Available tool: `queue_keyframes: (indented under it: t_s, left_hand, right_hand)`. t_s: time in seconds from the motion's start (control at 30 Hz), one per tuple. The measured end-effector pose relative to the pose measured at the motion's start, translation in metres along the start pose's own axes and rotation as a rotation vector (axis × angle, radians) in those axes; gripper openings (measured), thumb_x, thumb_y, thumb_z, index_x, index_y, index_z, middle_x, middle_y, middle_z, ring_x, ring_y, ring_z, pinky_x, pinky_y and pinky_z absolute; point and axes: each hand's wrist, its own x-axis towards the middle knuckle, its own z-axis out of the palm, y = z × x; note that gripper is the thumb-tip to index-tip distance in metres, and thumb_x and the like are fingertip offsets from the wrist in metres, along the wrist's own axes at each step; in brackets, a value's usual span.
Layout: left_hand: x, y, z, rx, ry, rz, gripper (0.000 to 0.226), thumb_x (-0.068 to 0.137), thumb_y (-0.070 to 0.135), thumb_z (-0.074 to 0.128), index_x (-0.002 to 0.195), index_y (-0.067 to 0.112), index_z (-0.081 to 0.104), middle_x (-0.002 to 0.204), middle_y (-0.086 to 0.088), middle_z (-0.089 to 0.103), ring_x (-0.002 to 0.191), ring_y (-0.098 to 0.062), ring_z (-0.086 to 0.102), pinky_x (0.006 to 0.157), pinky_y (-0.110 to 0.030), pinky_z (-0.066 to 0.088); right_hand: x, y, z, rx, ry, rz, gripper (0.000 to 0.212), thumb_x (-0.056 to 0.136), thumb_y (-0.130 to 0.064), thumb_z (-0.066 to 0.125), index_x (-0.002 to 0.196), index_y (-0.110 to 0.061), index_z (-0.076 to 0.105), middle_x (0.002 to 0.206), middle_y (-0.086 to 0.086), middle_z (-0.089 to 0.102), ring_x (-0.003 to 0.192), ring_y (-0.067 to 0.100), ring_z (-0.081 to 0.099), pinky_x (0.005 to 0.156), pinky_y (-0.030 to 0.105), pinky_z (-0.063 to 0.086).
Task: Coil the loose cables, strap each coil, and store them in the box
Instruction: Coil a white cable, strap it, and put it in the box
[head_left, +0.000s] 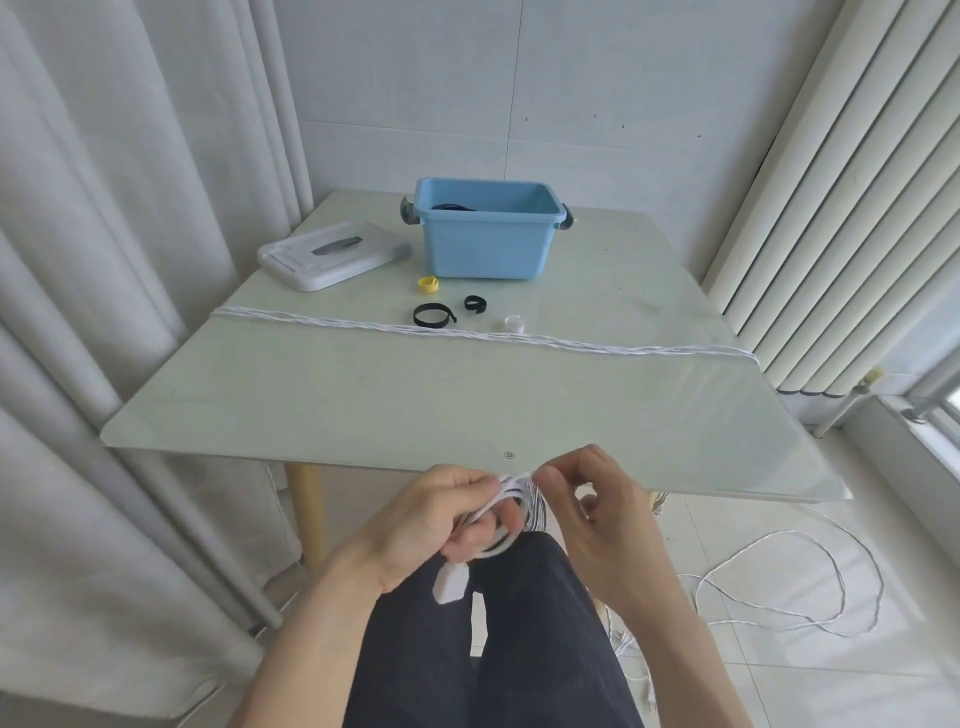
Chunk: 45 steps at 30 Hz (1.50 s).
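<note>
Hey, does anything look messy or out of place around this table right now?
Yes. A white cable stretches straight across the table and over both side edges, and more loose cable sprawls in loops on the floor at the right, uncoiled.

Pale glass-topped table (363, 395) on wooden legs, white curtains (104, 260), tiled wall (467, 78), radiator (841, 208), glossy tiled floor (831, 675).

Below the near edge of the pale green glass table (363, 395), the left hand (441, 525) grips a small coil of thin white cable (501, 525) while the right hand (592, 499) pinches its strands, with the open light-blue plastic box (485, 244) beyond a twisted white cable (467, 332) stretched across the table.
</note>
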Motion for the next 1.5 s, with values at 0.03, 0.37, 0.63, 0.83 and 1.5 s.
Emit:
queue_keyframes:
  t_s: [0.03, 0.37, 0.63, 0.83, 1.5]
  left_hand:
    - [0.000, 0.001, 0.001, -0.064, -0.014, -0.007, 0.040, 0.093, 0.040, 0.045, 0.076, 0.007, 0.062, 0.054, -0.002, 0.025, 0.050, -0.016, 0.019, 0.051, -0.027, 0.020]
    - [0.006, -0.006, 0.008, -0.375, 0.049, 0.050, 0.038, 0.093, 0.044, 0.051, 0.067, 0.017, 0.044, 0.058, 0.002, 0.013, 0.049, -0.013, 0.015, 0.049, -0.026, 0.018]
    - [0.011, -0.006, 0.010, -0.482, 0.003, 0.074, 0.034, 0.096, 0.038, 0.049, 0.073, 0.012, 0.050, 0.061, 0.000, 0.016, 0.049, -0.014, 0.021, 0.050, -0.025, 0.031]
    - [0.014, -0.004, 0.009, -0.613, 0.072, 0.059, 0.036, 0.094, 0.040, 0.053, 0.065, 0.018, 0.048, 0.052, 0.008, 0.016, 0.045, -0.011, 0.014, 0.047, -0.025, 0.018]
    - [-0.009, 0.029, -0.027, -0.876, 0.396, 0.268, 0.044, 0.095, 0.038, 0.039, 0.065, 0.017, 0.063, 0.057, 0.008, 0.006, 0.043, -0.009, 0.001, 0.037, -0.020, 0.006]
  right_hand:
    - [0.000, 0.001, 0.001, 0.033, 0.027, 0.010, 0.016, 0.096, -0.030, 0.062, 0.081, -0.030, 0.067, 0.084, -0.011, 0.065, 0.083, 0.012, 0.063, 0.062, 0.015, 0.044]
    - [-0.002, 0.001, 0.019, 0.547, -0.205, 0.257, 0.056, 0.098, -0.050, 0.053, 0.081, 0.002, 0.064, 0.077, 0.018, 0.060, 0.076, 0.030, 0.056, 0.077, 0.039, 0.047]
    - [0.007, -0.019, 0.015, 1.090, -0.173, 0.553, 0.036, 0.099, -0.029, 0.055, 0.070, -0.009, 0.061, 0.050, -0.006, 0.017, 0.044, 0.010, 0.016, 0.048, 0.026, 0.018]
    - [0.016, -0.027, 0.018, 1.026, -0.196, 0.531, 0.027, 0.095, -0.026, 0.059, 0.081, -0.003, 0.059, 0.049, -0.006, 0.019, 0.042, 0.010, 0.016, 0.043, 0.023, 0.020]
    - [0.027, -0.009, -0.054, 0.447, -0.148, 0.202, 0.038, 0.083, -0.035, 0.066, 0.093, 0.001, 0.070, 0.066, 0.006, 0.066, 0.045, 0.014, 0.030, 0.046, 0.021, 0.026]
